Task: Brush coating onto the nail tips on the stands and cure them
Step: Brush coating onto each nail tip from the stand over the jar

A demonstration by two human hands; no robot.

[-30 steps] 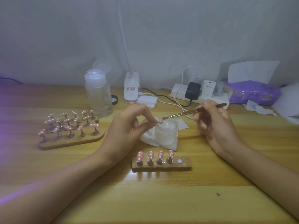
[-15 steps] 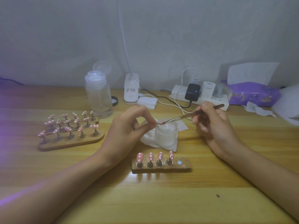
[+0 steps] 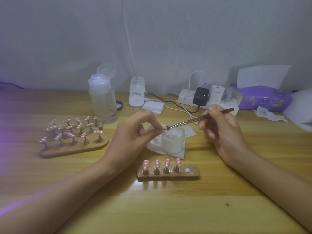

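so the setup is a plain pale wall behind a wooden table, smooth and a bit shiny, dim light with a purple glow coming in from the left edge

along the back there's a purple tissue pack, a power strip with chargers plugged in, and a clear pump bottle with its lid flipped open

the big stand on the left carries three rows of pink tips, and the small stand near me has four more plus one bare spot at its right end

between them sits a frosted jar on a folded tissue

left hand is pinching one nail tip between thumb and forefinger, right over the jar's rim, other fingers tucked loosely

right hand has the brush in a pencil grip, bristles touching the tip

my take on handling: that tip looks featherlight, thin plastic, a little springy and slick once it's wet with coating, so it'd flick away easily. I can't tell if it's held by its edges or by a peg underneath, too small to see. I'd only grab it from below or by the sides, never the painted face, and keep brush pressure super soft so it doesn't twist out of the pinch
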